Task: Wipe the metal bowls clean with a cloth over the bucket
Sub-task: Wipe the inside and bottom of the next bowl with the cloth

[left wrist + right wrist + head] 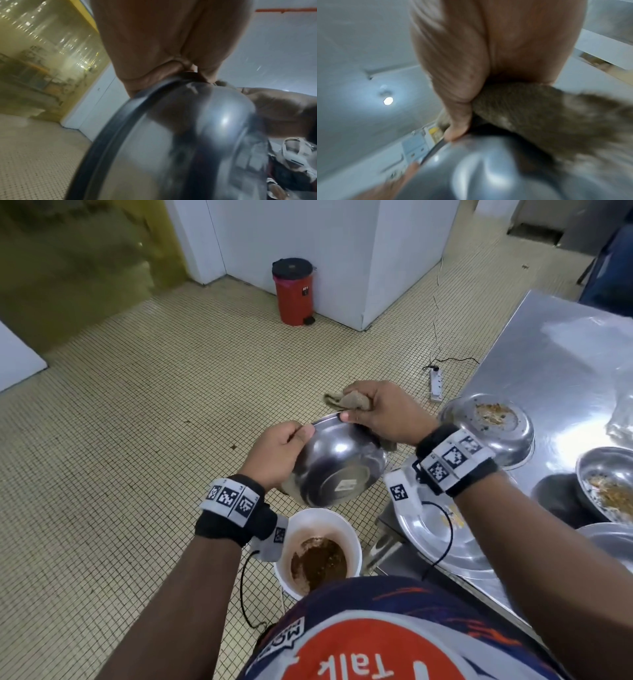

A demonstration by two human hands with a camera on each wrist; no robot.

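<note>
**Bowl Wiping Station: Current State**

The red pedal bin with a black lid (294, 290) stands on the tiled floor by the white wall, well apart from the work area.

The left hand (276, 454) grips the rim of the round stainless-steel bowl (339, 463), thumb on the outer face, fingers curled over the edge. The bowl is tilted, its base turned toward the person, and is held in the air above and just beyond the white plastic bucket of brown slurry (320, 549) on the floor.

The right hand (383, 412) clenches the bunched grey-brown cloth (346, 400) at the bowl's far rim, its thumb pressed against the rim. The right wrist view is blurred; the cloth appears to trail down over the rim toward the bowl's inner side.

On the stainless-steel table (555, 361) at right lie further soiled metal bowls (493, 422), (606, 484) holding food residue, and a flat metal plate (442, 539) near the table's front edge.
</note>
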